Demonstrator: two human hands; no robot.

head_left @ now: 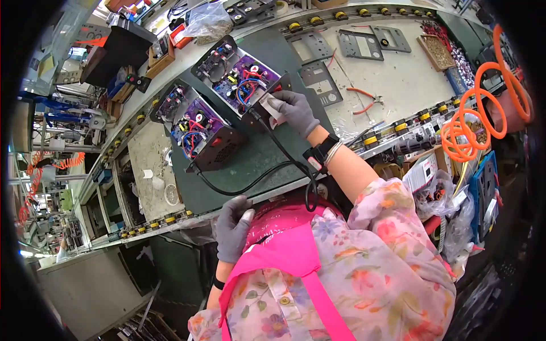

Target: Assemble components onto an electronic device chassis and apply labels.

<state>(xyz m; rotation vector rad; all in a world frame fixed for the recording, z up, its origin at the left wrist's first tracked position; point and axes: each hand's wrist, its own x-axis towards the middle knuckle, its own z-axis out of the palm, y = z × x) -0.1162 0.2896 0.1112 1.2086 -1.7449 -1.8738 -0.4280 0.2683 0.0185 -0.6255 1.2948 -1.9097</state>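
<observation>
Two open-topped electronic units with purple circuit boards and coloured wires lie side by side on a dark green board [256, 170]. My right hand [297, 115], in a grey glove, is at the near end of the right unit [242, 79]. Its thumb and fingers pinch a small pale label-like piece [272, 109] against that end. A black cable [284, 145] runs from this end, and another leaves the left unit [196, 128]. Beside the pink apron [284, 244], below the board's front edge, my gloved left hand [233, 226] is open, thumb apart from the fingers, holding nothing visible.
Orange-handled pliers [364, 101] and several dark panels [361, 45] lie on the pale bench at right. A coiled orange air hose [463, 131] hangs farther right. Roller tracks with yellow wheels [369, 140] edge the bench. A clear plastic bag [207, 23] sits at the back.
</observation>
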